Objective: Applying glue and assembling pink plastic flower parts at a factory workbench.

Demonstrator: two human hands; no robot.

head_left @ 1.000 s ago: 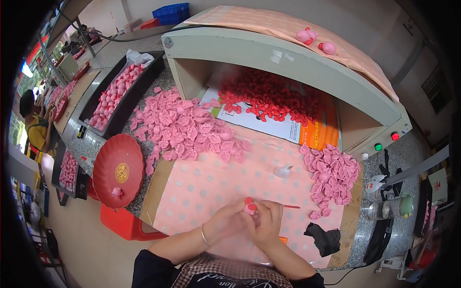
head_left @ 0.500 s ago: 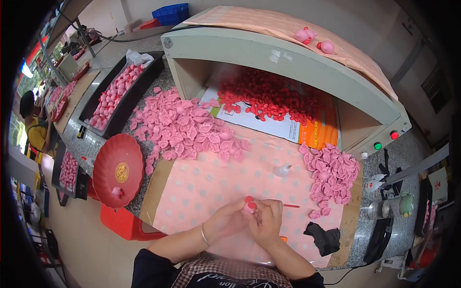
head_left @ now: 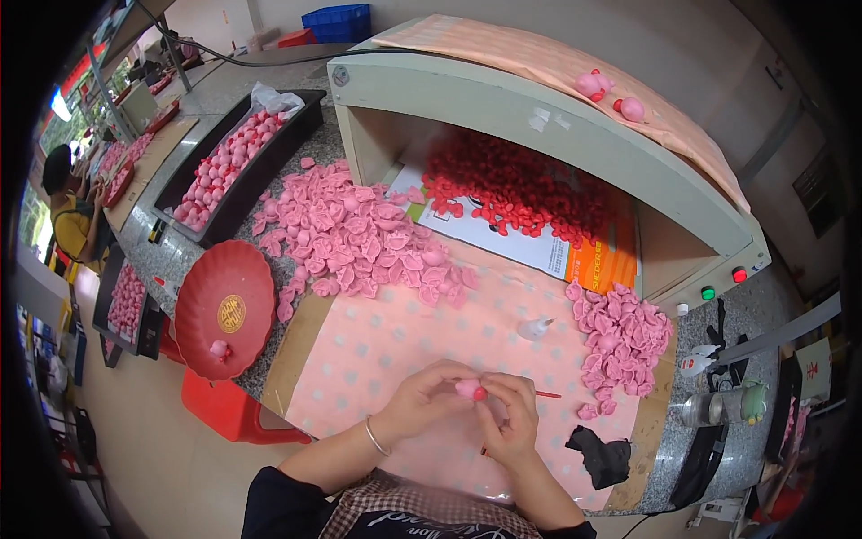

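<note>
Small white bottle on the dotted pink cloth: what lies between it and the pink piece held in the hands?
In the head view, only bare dotted pink cloth lies between the small white bottle and the pink piece; nothing else sits there.

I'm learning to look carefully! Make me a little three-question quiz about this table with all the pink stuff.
1. True or false: both hands, the left hand and the right hand, are on the small pink piece with a red tip.
2. What sits in the red round tray?
A. one small pink figure
B. a heap of red pieces
C. scissors
3. Fill in: the red pieces lie under the arched ____.

Key: 1 true. 2 A, the pink figure. 3 cover, the arched cover.
</note>
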